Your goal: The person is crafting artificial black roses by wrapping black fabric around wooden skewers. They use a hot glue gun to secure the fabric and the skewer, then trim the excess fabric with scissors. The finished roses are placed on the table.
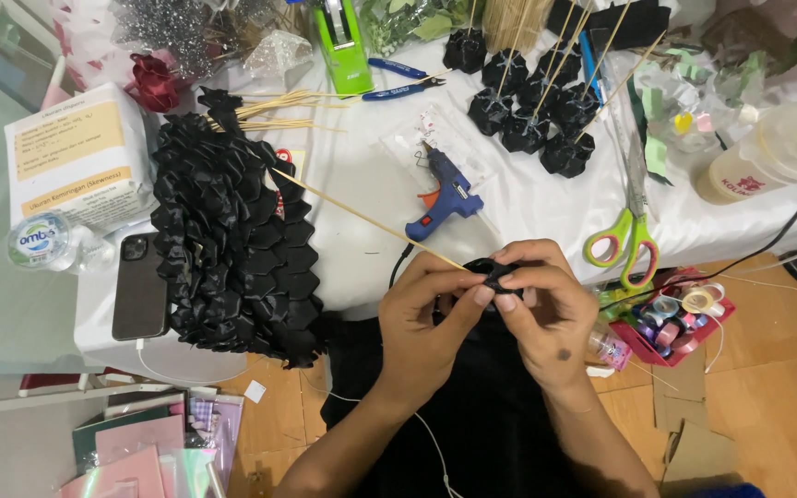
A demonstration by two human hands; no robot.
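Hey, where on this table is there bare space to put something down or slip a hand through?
Bare white cloth lies between the blue glue gun and the green-handled scissors, and also above the glue gun below the blue pliers. It is crowded at the left by the black ribbon pile and phone, and at the top by the black flowers on sticks.

One glue gun, one pair of scissors, one phone, two hands.

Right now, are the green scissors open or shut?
Shut. The green scissors lie flat on the white table, blades together, handles side by side.
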